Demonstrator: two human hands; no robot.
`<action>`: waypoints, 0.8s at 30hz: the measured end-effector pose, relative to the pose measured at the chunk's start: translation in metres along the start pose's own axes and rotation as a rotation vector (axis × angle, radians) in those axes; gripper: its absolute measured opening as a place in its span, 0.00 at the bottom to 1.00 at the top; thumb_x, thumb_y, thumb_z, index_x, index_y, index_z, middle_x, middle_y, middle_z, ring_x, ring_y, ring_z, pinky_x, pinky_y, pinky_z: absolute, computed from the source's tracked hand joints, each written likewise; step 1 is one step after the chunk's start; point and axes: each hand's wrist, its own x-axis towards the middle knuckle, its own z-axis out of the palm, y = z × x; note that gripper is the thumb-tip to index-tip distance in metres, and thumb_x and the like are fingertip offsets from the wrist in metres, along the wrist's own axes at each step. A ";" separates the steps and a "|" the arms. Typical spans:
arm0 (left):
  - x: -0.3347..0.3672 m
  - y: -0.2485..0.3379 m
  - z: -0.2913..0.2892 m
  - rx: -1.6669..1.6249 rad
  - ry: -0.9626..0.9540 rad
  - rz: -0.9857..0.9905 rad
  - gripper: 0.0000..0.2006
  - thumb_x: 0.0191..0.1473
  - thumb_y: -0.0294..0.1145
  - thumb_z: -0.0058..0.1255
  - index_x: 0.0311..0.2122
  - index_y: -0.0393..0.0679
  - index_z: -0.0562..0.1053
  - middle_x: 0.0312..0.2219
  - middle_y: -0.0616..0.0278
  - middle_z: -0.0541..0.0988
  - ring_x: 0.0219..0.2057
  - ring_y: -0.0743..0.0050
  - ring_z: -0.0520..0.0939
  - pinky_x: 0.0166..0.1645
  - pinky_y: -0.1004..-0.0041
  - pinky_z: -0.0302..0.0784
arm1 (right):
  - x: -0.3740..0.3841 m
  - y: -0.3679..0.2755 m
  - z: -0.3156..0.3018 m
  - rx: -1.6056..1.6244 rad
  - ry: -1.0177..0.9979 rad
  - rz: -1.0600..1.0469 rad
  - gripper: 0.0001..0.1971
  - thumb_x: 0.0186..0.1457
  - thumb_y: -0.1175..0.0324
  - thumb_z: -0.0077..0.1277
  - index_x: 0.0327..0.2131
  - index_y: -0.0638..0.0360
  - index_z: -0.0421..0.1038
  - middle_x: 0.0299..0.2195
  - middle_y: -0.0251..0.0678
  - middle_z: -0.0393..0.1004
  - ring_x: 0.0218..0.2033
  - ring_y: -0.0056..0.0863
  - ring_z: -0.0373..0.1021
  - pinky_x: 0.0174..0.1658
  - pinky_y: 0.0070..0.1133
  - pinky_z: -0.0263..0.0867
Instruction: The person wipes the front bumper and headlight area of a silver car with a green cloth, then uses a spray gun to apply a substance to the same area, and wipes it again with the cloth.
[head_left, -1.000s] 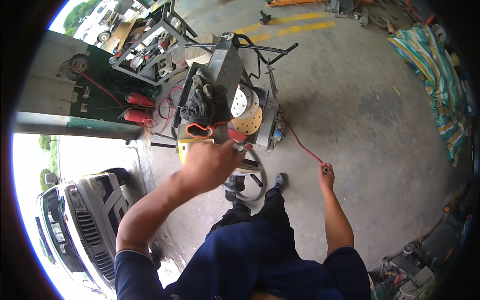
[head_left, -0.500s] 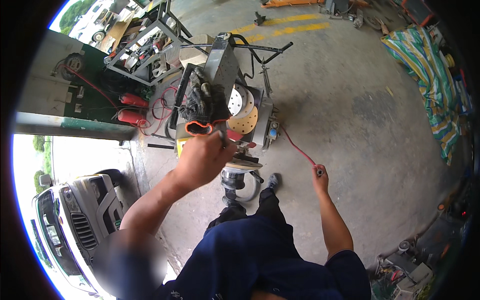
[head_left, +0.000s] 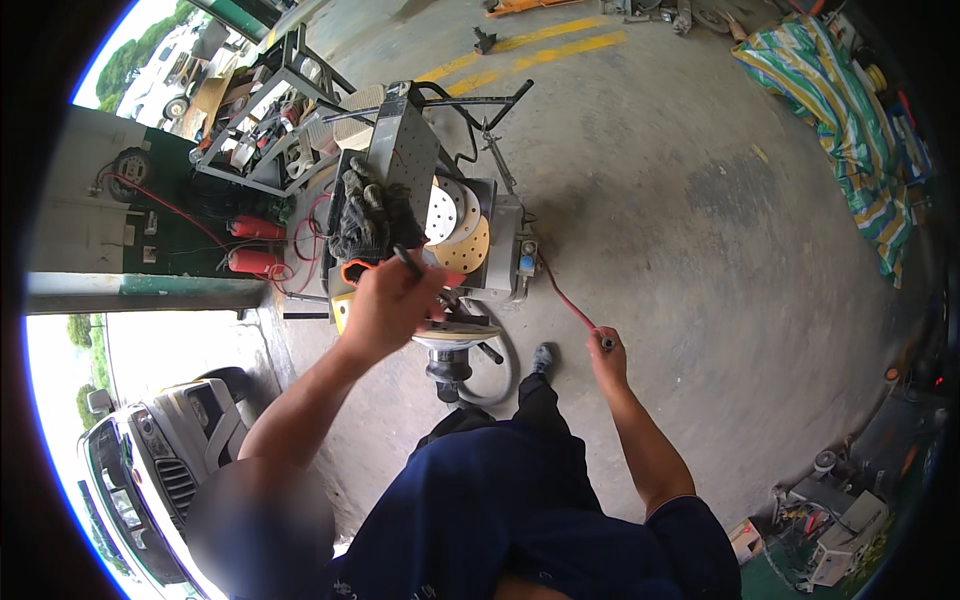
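red hose — end inside right hand

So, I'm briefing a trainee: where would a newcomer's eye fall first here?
Probably on the perforated white and tan discs on the cart, just left of centre, beside the dark gloves. Next, the red hose, right of the cart, its end in the right grip. Then the striped sheet heaped at the upper right.

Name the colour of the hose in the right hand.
The hose is red, seen in the head view.
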 end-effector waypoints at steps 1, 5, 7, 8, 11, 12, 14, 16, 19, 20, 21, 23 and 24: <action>-0.002 -0.005 0.011 0.044 0.006 0.049 0.09 0.57 0.34 0.51 0.31 0.38 0.74 0.15 0.62 0.78 0.17 0.80 0.78 0.22 0.74 0.72 | -0.001 0.003 -0.002 -0.005 0.012 0.012 0.12 0.57 0.61 0.52 0.35 0.60 0.70 0.26 0.29 0.71 0.28 0.16 0.67 0.33 0.17 0.64; 0.001 -0.012 0.047 0.384 -0.001 0.272 0.10 0.55 0.36 0.52 0.29 0.39 0.72 0.15 0.51 0.74 0.19 0.55 0.78 0.24 0.62 0.73 | -0.002 0.008 -0.003 0.057 0.012 0.033 0.12 0.58 0.60 0.51 0.39 0.57 0.67 0.28 0.31 0.71 0.29 0.18 0.69 0.31 0.17 0.65; 0.004 -0.011 0.039 0.158 0.017 0.167 0.11 0.57 0.35 0.50 0.28 0.38 0.71 0.15 0.57 0.75 0.17 0.68 0.78 0.21 0.69 0.72 | -0.003 -0.011 0.004 0.229 -0.025 0.131 0.13 0.59 0.59 0.51 0.42 0.55 0.65 0.30 0.33 0.71 0.31 0.22 0.71 0.32 0.19 0.67; -0.001 -0.004 0.028 -0.053 0.047 0.040 0.11 0.59 0.35 0.48 0.28 0.38 0.72 0.15 0.61 0.75 0.16 0.75 0.77 0.20 0.74 0.71 | -0.016 -0.045 0.014 0.359 -0.057 0.240 0.14 0.59 0.58 0.51 0.43 0.54 0.64 0.32 0.35 0.72 0.33 0.25 0.72 0.34 0.21 0.68; 0.001 -0.002 0.001 -0.089 0.030 -0.078 0.11 0.60 0.35 0.46 0.32 0.38 0.73 0.17 0.65 0.76 0.18 0.84 0.76 0.21 0.83 0.69 | -0.046 -0.102 0.042 0.576 -0.214 0.333 0.14 0.61 0.58 0.49 0.45 0.51 0.60 0.39 0.43 0.73 0.40 0.34 0.74 0.41 0.27 0.71; 0.000 0.003 -0.001 -0.100 -0.013 -0.062 0.10 0.60 0.35 0.47 0.32 0.39 0.72 0.17 0.64 0.77 0.17 0.83 0.76 0.21 0.83 0.69 | -0.056 -0.121 0.052 0.585 -0.252 0.286 0.12 0.61 0.60 0.47 0.44 0.52 0.60 0.40 0.43 0.73 0.40 0.34 0.74 0.43 0.27 0.70; 0.002 0.008 0.004 -0.012 -0.054 -0.056 0.11 0.60 0.35 0.46 0.35 0.37 0.75 0.17 0.66 0.76 0.17 0.85 0.75 0.22 0.83 0.70 | -0.063 -0.147 0.071 0.624 -0.267 0.222 0.10 0.61 0.64 0.48 0.42 0.52 0.60 0.39 0.43 0.74 0.41 0.34 0.74 0.44 0.27 0.69; 0.004 0.013 0.007 0.066 -0.077 -0.047 0.13 0.60 0.35 0.46 0.37 0.36 0.77 0.17 0.66 0.76 0.18 0.85 0.75 0.23 0.82 0.70 | -0.056 -0.172 0.087 0.651 -0.281 0.136 0.10 0.60 0.66 0.49 0.42 0.53 0.60 0.40 0.42 0.74 0.40 0.31 0.74 0.44 0.26 0.69; 0.003 0.018 0.010 0.117 -0.044 -0.044 0.13 0.58 0.35 0.47 0.35 0.35 0.77 0.18 0.65 0.77 0.18 0.86 0.74 0.22 0.82 0.69 | -0.032 -0.192 0.111 0.532 -0.401 -0.082 0.12 0.59 0.68 0.51 0.42 0.54 0.60 0.40 0.38 0.74 0.39 0.26 0.73 0.43 0.24 0.67; 0.002 0.018 0.012 0.109 -0.031 -0.049 0.13 0.58 0.35 0.47 0.34 0.35 0.76 0.18 0.65 0.77 0.17 0.85 0.75 0.22 0.82 0.69 | -0.027 -0.195 0.118 0.462 -0.456 -0.170 0.12 0.58 0.68 0.52 0.43 0.54 0.60 0.39 0.37 0.74 0.39 0.24 0.72 0.43 0.23 0.67; 0.000 0.017 0.012 0.098 -0.012 -0.057 0.12 0.58 0.35 0.47 0.32 0.35 0.76 0.18 0.65 0.77 0.17 0.85 0.75 0.22 0.82 0.69 | -0.028 -0.203 0.124 0.493 -0.561 -0.161 0.13 0.58 0.69 0.52 0.43 0.54 0.60 0.39 0.35 0.73 0.39 0.22 0.72 0.42 0.22 0.67; -0.003 0.011 0.014 0.018 0.039 -0.039 0.13 0.57 0.34 0.48 0.28 0.34 0.74 0.17 0.64 0.77 0.17 0.85 0.75 0.22 0.80 0.69 | -0.033 -0.219 0.134 0.550 -0.775 -0.140 0.14 0.58 0.71 0.52 0.45 0.56 0.60 0.38 0.33 0.73 0.38 0.19 0.71 0.41 0.19 0.66; -0.004 0.006 0.015 0.031 0.050 -0.015 0.12 0.57 0.33 0.49 0.29 0.33 0.74 0.18 0.62 0.77 0.17 0.84 0.75 0.22 0.79 0.69 | -0.037 -0.227 0.136 0.566 -0.832 -0.128 0.15 0.57 0.73 0.52 0.45 0.56 0.59 0.38 0.32 0.72 0.38 0.18 0.71 0.41 0.18 0.67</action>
